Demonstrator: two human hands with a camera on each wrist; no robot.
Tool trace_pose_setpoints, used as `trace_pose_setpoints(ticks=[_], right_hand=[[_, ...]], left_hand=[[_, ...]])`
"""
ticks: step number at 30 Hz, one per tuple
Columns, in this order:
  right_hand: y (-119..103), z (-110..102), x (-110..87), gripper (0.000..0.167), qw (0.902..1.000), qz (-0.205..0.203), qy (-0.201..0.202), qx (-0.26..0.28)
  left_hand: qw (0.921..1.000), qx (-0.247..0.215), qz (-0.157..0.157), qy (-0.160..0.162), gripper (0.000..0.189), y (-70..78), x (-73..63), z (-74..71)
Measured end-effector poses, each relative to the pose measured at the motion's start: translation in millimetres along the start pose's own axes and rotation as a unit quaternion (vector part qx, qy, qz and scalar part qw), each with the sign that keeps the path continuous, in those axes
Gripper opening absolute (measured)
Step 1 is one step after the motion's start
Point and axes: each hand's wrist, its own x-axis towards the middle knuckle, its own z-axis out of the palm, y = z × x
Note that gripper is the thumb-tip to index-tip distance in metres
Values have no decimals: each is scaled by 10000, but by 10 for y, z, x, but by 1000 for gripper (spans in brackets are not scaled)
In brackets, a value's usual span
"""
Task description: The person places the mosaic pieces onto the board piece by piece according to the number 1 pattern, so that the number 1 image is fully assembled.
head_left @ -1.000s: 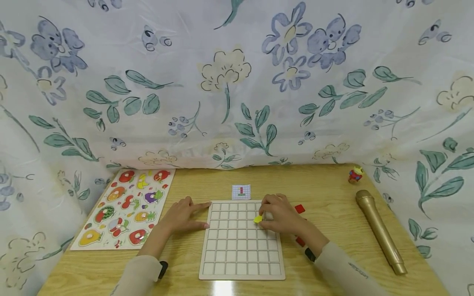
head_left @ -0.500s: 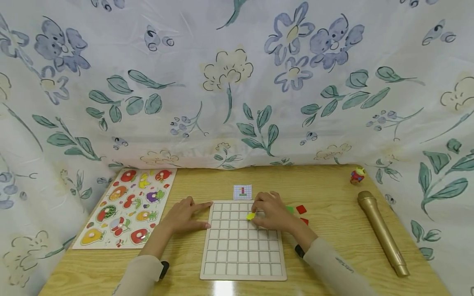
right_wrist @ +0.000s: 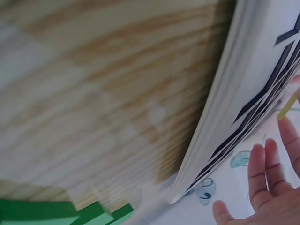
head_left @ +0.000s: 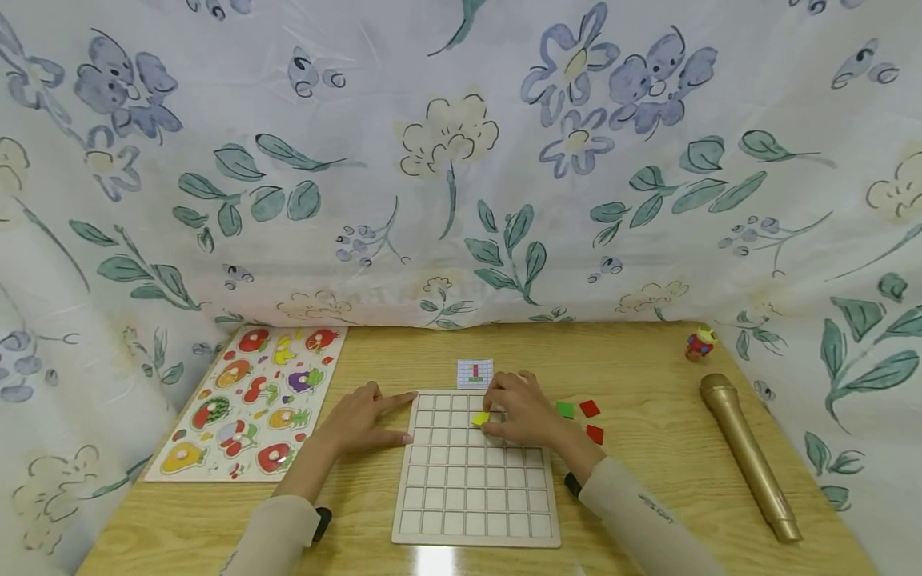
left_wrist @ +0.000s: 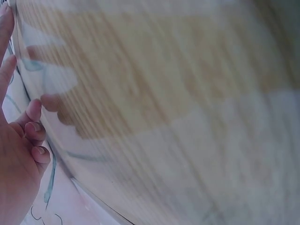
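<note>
A pale square-grid board (head_left: 455, 500) lies on the wooden table, seen whole in the head view. Between thumb and fingertips, my right hand (head_left: 520, 410) pinches a yellow tile (head_left: 479, 419) over the board's upper-middle squares. The right wrist view catches that tile edge-on at the far right. My left hand (head_left: 362, 422) rests at the board's left edge, index finger and thumb stretched out to touch it; its other fingers are curled in the left wrist view. Just behind the board is a small card (head_left: 475, 374) printed with a grid and a coloured block figure.
Right of the board lie a green tile (head_left: 565, 410) and two red tiles (head_left: 590, 408); several green pieces (right_wrist: 37, 212) show in the right wrist view. A fruit puzzle (head_left: 216, 478) lies at left, a gold microphone (head_left: 752, 460) and toy figurine (head_left: 699, 343) at right. Floral cloth hangs behind.
My right hand has moved left across the board with the yellow tile, uncovering the green tile and red tiles beside the board. The left hand stays at the board's edge.
</note>
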Motion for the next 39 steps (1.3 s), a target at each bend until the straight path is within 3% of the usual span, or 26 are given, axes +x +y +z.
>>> trace_pose_setpoints(ticks=[25, 39], right_hand=[[-131, 55, 172, 18, 9997, -253, -51, -45], [-181, 42, 241, 19, 9989, -187, -374, -228]], left_hand=[[10000, -15, -49, -61, 75, 0, 0, -10], [9998, -34, -156, -145, 74, 9, 7, -14]])
